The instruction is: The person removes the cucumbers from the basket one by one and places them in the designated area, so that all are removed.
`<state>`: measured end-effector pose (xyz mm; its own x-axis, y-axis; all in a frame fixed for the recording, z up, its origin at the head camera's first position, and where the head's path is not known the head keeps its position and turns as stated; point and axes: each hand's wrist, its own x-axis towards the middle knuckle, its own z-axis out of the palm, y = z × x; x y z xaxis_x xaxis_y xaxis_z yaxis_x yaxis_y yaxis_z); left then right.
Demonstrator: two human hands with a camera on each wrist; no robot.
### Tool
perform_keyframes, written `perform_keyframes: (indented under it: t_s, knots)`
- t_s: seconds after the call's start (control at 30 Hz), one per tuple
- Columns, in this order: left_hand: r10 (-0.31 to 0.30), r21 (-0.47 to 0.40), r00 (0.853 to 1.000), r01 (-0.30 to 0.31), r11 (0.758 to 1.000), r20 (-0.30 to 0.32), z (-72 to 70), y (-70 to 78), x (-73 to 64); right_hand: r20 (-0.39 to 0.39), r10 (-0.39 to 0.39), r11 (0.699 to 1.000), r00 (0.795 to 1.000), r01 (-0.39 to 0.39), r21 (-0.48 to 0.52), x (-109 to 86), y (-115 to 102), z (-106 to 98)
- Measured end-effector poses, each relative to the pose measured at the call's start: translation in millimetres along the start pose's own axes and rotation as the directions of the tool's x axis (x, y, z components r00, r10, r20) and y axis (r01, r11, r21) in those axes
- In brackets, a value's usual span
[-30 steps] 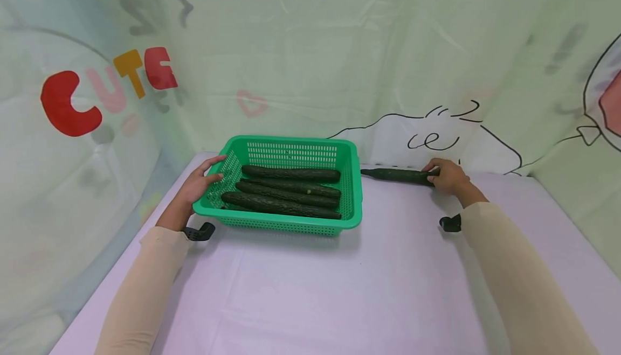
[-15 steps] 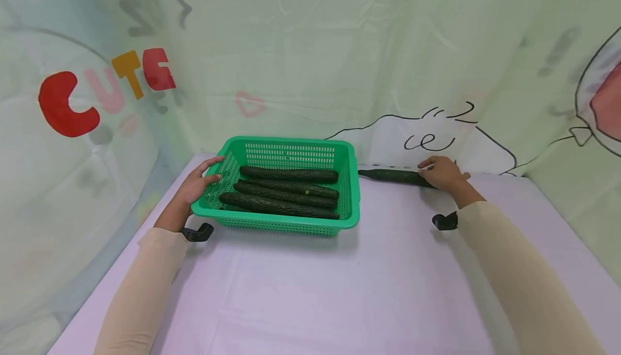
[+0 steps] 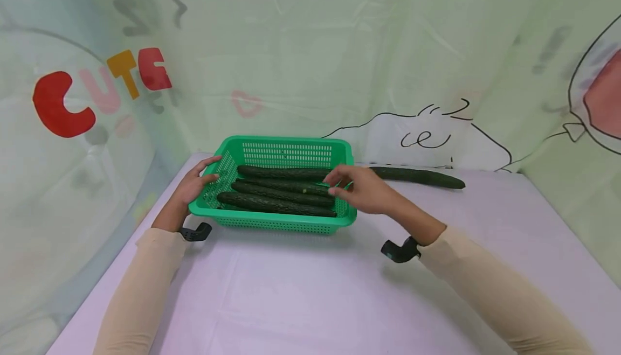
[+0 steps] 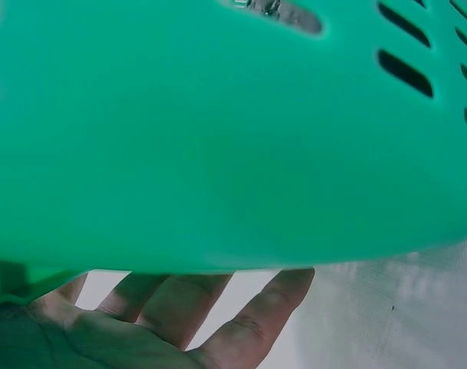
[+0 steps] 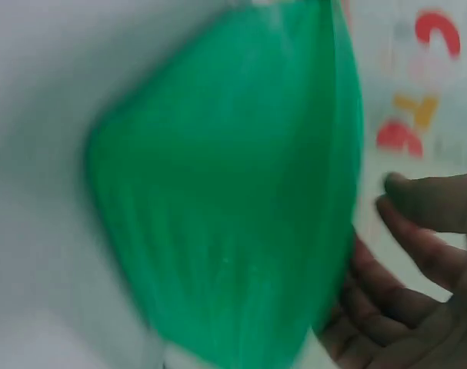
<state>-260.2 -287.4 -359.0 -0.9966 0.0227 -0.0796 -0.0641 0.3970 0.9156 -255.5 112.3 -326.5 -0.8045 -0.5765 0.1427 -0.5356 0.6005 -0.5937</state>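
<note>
While the right hand (image 3: 364, 189), fingers apart, partly hides the loose cucumber (image 3: 424, 177), the left hand (image 3: 191, 185) rests spread-fingered on the green basket (image 3: 271, 217). Printed sheeting (image 3: 301, 53) stands behind.

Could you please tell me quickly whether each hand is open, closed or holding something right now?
Left hand: holding the green basket at its left end.
Right hand: open, loosely curled, holding nothing.
</note>
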Motion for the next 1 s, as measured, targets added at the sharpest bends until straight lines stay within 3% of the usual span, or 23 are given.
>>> perform_keyframes:
  t_s: [0.13, 0.23, 0.47, 0.67, 1.0]
  knots:
    - [0.009, 0.002, 1.000, -0.009, 1.000, 0.001, -0.1, -0.7, -0.4, 0.174, -0.034, 0.999, 0.984, 0.036, -0.006, 4.5, -19.8, 25.8]
    - [0.009, 0.001, 1.000, -0.009, 1.000, 0.003, -0.4, -1.2, -0.6, 0.219, 0.001, 1.000, 0.976, 0.004, -0.025, 14.1, -25.0, 40.2]
    - [0.018, 0.010, 1.000, -0.018, 1.000, 0.004, -0.1, -1.6, 1.6, 0.198, 0.131, 0.990, 0.971, -0.119, -0.071, 41.9, -22.7, 61.7]
    - [0.021, 0.009, 1.000, -0.021, 1.000, 0.007, 0.9, -1.6, 0.8, 0.203, 0.202, 0.956, 0.958, -0.148, -0.255, 52.6, -18.8, 72.3]
    - [0.016, -0.028, 1.000, -0.015, 0.999, 0.018, -1.7, -1.3, -2.8, 0.206, 0.214, 0.943, 0.955, -0.147, -0.298, 53.8, -21.4, 74.0]
